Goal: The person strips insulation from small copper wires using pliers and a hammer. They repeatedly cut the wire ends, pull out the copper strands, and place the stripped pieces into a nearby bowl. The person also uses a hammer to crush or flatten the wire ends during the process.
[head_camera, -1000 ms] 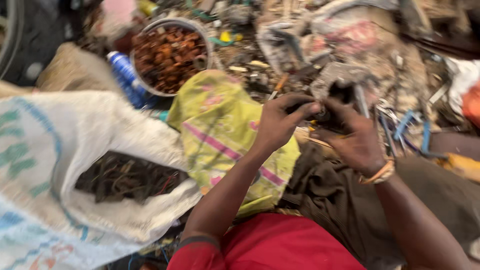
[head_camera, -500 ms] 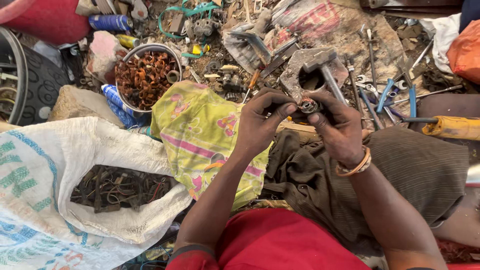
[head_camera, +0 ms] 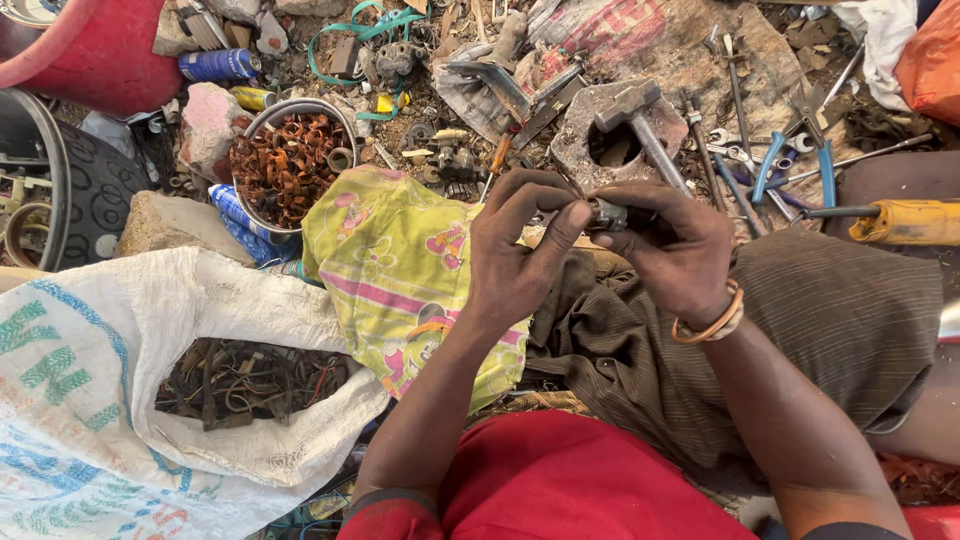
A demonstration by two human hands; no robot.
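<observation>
2 hands, left [head_camera: 515, 265] and right [head_camera: 668, 250], pinch a small dark metal part [head_camera: 607, 214] in their fingers above the lap (hammer [head_camera: 640, 125] beyond); a slip could lose it among scrap.

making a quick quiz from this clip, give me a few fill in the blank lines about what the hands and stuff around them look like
1. Both hands, the left hand and the right hand, pinch one small dark metal part between their ____.
2. The metal bowl beside the yellow cloth is filled with ____-coloured metal rings.
3. The bangle sits on the ____ wrist.
4. The open white sack holds a tangle of dark ____.

Missing words: fingertips; rust; right; wires
</observation>
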